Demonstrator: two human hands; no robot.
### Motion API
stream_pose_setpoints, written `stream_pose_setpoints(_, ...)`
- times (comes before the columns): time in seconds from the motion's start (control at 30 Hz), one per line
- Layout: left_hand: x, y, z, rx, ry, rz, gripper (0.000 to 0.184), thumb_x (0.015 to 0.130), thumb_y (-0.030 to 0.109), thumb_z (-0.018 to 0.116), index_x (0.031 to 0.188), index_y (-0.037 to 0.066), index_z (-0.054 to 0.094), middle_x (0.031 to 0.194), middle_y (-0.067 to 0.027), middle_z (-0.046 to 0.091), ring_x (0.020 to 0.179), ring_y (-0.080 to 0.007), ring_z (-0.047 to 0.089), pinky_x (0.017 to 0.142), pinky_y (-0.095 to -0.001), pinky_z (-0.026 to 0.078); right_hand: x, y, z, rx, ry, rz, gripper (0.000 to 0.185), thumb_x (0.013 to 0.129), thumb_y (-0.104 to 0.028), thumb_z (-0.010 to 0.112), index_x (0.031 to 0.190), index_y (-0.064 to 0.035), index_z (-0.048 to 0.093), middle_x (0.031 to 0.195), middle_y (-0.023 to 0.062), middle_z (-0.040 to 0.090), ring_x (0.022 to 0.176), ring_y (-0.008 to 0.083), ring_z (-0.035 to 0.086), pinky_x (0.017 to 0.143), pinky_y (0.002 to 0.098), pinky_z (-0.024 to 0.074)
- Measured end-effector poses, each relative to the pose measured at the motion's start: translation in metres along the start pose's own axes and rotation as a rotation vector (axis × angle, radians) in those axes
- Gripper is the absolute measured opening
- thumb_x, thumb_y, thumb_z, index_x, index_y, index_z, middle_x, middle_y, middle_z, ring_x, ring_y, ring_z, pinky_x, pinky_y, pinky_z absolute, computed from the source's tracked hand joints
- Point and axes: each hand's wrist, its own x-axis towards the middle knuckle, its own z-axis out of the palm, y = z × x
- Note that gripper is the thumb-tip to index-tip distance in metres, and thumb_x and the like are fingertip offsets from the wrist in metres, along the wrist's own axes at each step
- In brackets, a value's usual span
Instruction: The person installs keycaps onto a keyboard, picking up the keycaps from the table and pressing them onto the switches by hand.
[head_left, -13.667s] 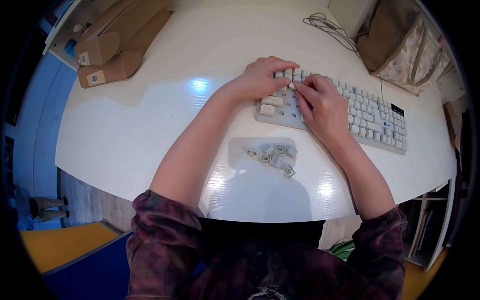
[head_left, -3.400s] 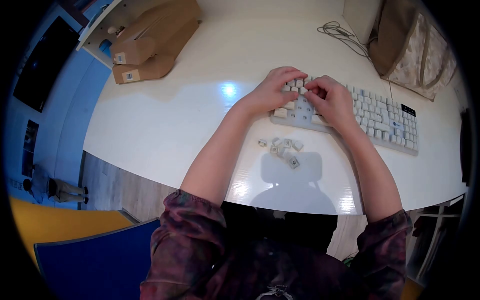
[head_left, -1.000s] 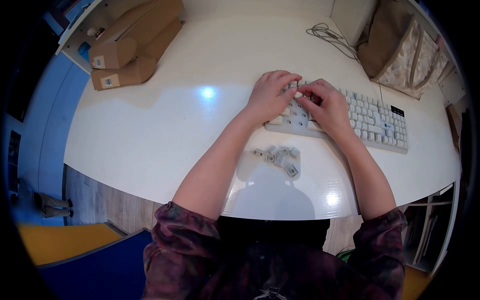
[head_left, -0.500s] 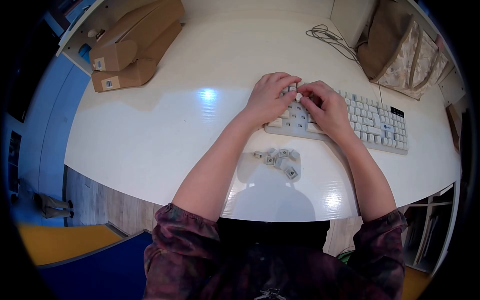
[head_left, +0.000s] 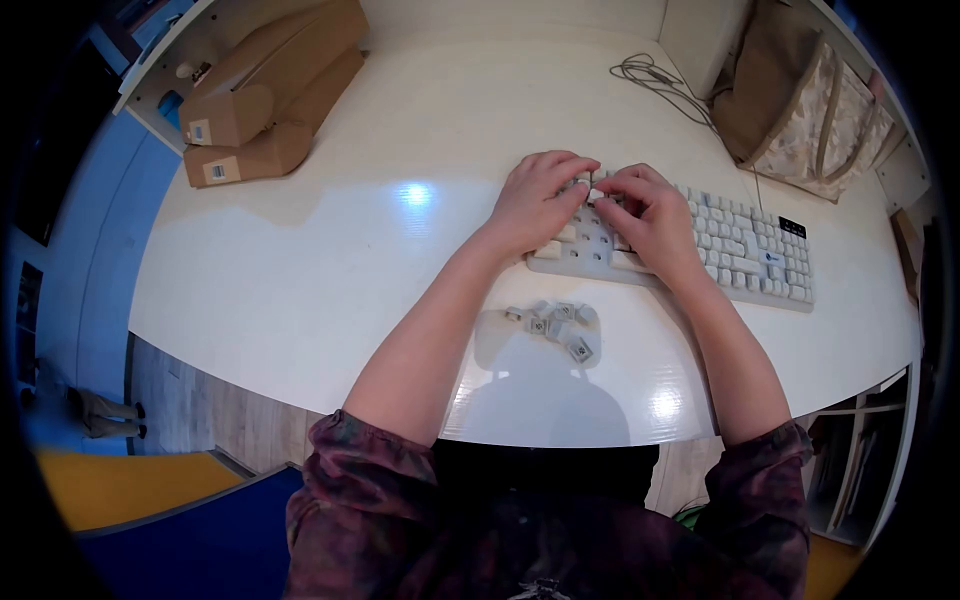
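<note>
From where I'm standing, the white kbd (head_left: 740, 248) is lying at a slight angle on the desk (head_left: 300, 300), back from the front edge. The L hand (head_left: 535, 200) is spreading over the kbd's upper-left corner, fingers resting on or over the keys; can't tell if it's gripping anything. The R hand (head_left: 655, 220) is pinching a white keycap (head_left: 596, 195) btwn thumb & forefinger, close by the L thumb; can't tell if the cap is touching the board.

Status: the kbd's right side is carrying its caps, incl. the no. pad. Towards the lower left, a patch of bare sockets (head_left: 595, 240) is showing w/o caps, w/ a few wider keys sitting around it. Approx. 7 loose keycaps (head_left: 557, 329) are lying in a small heap on the desk, nearer the person, some turned underside-up. I'm judging it part-way: most of the board is wearing caps, one small area isn't. The hands are hiding some spots, so I'm giving no exact count.
</note>
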Motion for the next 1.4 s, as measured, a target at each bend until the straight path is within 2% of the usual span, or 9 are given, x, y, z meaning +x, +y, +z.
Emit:
stream_pose_setpoints(0.27,0.000,-0.001,0.000,0.012,-0.014,0.010,0.040,0.090,0.031,0.059,0.128,0.018,0.062,0.135,-0.0079,0.053,0.132,-0.0280,0.041,0.113,-0.0403,0.030,-0.001,0.003,0.001,-0.037,0.006,-0.064,0.018,0.077,-0.013,0.076,0.094,-0.0091,0.075,0.091,0.0020,0.063,0.063,0.0160,0.060,0.061,0.0304,0.0494)
stream_pose_setpoints(0.37,-0.002,0.001,0.000,0.022,-0.007,0.003,0.042,0.088,0.032,0.061,0.128,0.018,0.062,0.137,-0.0088,0.052,0.132,-0.0284,0.041,0.113,-0.0403,0.030,-0.001,-0.004,-0.001,-0.066,-0.003,-0.014,0.017,0.077,-0.012,0.076,0.094,-0.0104,0.076,0.091,0.0021,0.063,0.063,0.0163,0.060,0.061,0.0311,0.0494)
stream_pose_setpoints(0.77,-0.001,0.007,0.000,0.032,-0.017,-0.057,0.045,0.086,0.034,0.062,0.128,0.018,0.062,0.137,-0.0072,0.052,0.134,-0.0273,0.039,0.114,-0.0395,0.030,-0.004,-0.004,0.002,-0.104,0.046,-0.076,0.012,0.078,-0.014,0.076,0.088,-0.0069,0.075,0.083,0.0039,0.064,0.064,0.0196,0.062,0.060,0.0329,0.0490)
stream_pose_setpoints(0.87,-0.001,0.010,-0.004,0.037,-0.058,-0.076,0.044,0.089,0.027,0.063,0.132,0.017,0.060,0.142,-0.0113,0.047,0.137,-0.0281,0.036,0.110,-0.0395,0.036,-0.002,-0.002,0.002,-0.085,0.036,-0.056,0.012,0.079,-0.015,0.075,0.088,-0.0070,0.075,0.083,0.0037,0.064,0.064,0.0197,0.062,0.060,0.0331,0.0487)
stream_pose_setpoints(0.97,-0.001,0.005,0.000,0.034,-0.006,-0.035,0.044,0.087,0.035,0.061,0.128,0.018,0.062,0.136,-0.0066,0.053,0.133,-0.0270,0.040,0.114,-0.0389,0.030,-0.002,-0.002,0.002,-0.055,0.032,-0.035,0.012,0.080,-0.016,0.075,0.088,-0.0076,0.075,0.082,0.0039,0.064,0.065,0.0202,0.062,0.060,0.0332,0.0487)
stream_pose_setpoints(1.07,-0.001,0.004,0.000,0.019,-0.010,-0.029,0.043,0.088,0.034,0.060,0.128,0.018,0.062,0.135,-0.0070,0.053,0.133,-0.0273,0.041,0.113,-0.0388,0.030,-0.001,-0.004,0.001,-0.037,0.022,-0.006,0.013,0.080,-0.018,0.074,0.089,-0.0089,0.075,0.082,0.0038,0.064,0.066,0.0202,0.063,0.061,0.0332,0.0487)
stream_pose_setpoints(1.17,0.001,0.002,-0.001,0.003,-0.043,-0.041,0.042,0.091,0.027,0.062,0.132,0.016,0.060,0.140,-0.0100,0.048,0.134,-0.0270,0.037,0.107,-0.0382,0.039,-0.001,0.000,0.002,-0.052,0.044,-0.050,0.013,0.080,-0.018,0.074,0.090,-0.0102,0.076,0.083,0.0033,0.064,0.067,0.0199,0.063,0.061,0.0331,0.0487)
stream_pose_setpoints(1.4,0.000,0.010,-0.003,0.001,-0.057,-0.077,0.043,0.091,0.027,0.063,0.132,0.016,0.060,0.142,-0.0100,0.047,0.136,-0.0274,0.035,0.110,-0.0387,0.036,0.000,-0.001,0.000,-0.031,0.003,0.017,0.012,0.078,-0.018,0.075,0.088,-0.0101,0.075,0.083,0.0023,0.065,0.067,0.0202,0.063,0.061,0.0327,0.0494)
